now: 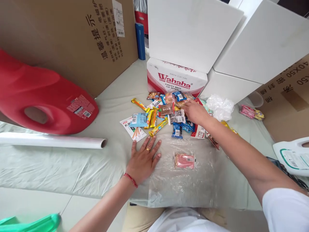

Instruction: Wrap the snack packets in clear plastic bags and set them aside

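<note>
Snack packets being sorted on a sheet-covered surface

The left hand (144, 159) is laid flat, fingers spread, on the edge of a clear plastic sheet (183, 183), and nothing is gripped by it. The right hand (195, 111) is stretched into the pile of snack packets (166, 112) in front of a water carton (176, 79); its fingers are loosely curled on the packets, and whether one is held cannot be told. A single pink packet (184, 160) is seen lying on the plastic sheet, apart from the pile
</note>
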`<action>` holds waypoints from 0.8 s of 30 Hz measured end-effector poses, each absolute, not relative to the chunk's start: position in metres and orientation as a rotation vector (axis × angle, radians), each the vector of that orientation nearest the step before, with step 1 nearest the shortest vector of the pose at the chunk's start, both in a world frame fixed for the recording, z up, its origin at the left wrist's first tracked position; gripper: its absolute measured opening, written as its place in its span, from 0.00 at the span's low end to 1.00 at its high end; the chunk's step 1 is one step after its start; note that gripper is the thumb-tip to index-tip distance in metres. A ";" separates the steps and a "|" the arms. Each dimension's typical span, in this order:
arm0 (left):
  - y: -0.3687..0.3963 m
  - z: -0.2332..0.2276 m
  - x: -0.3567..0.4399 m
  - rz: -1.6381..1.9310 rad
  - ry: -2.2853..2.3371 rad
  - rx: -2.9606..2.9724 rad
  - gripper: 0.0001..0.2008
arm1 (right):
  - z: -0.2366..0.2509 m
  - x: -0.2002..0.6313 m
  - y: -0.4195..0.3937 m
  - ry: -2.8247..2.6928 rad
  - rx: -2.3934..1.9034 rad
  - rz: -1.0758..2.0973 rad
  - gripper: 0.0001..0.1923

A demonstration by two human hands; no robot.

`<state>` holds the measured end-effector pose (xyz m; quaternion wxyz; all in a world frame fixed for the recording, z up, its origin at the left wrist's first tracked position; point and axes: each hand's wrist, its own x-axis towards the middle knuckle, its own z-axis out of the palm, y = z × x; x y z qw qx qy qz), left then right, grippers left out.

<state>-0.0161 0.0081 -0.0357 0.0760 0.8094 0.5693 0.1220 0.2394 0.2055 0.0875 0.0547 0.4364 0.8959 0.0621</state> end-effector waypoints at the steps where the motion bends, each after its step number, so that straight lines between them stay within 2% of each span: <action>1: 0.008 -0.036 -0.017 0.371 1.707 2.426 0.27 | 0.086 0.234 0.224 2.718 1.262 0.245 0.18; 4: 0.008 -0.035 -0.017 0.381 1.711 2.416 0.27 | 0.079 0.228 0.265 2.702 1.173 0.323 0.19; 9: 0.007 -0.031 -0.016 0.374 1.715 2.398 0.26 | 0.067 0.234 0.290 2.660 1.357 0.286 0.27; 14: 0.006 -0.030 -0.016 0.390 1.712 2.409 0.26 | 0.069 0.241 0.292 2.750 1.425 0.171 0.21; 18: 0.007 -0.029 -0.016 0.383 1.718 2.404 0.26 | 0.089 0.253 0.268 2.959 1.618 0.035 0.21; 21: 0.007 -0.029 -0.015 0.368 1.715 2.395 0.26 | 0.102 0.266 0.219 3.112 1.734 -0.370 0.22; 24: 0.007 -0.030 -0.015 0.346 1.709 2.387 0.27 | 0.097 0.274 0.154 2.890 1.651 -1.079 0.25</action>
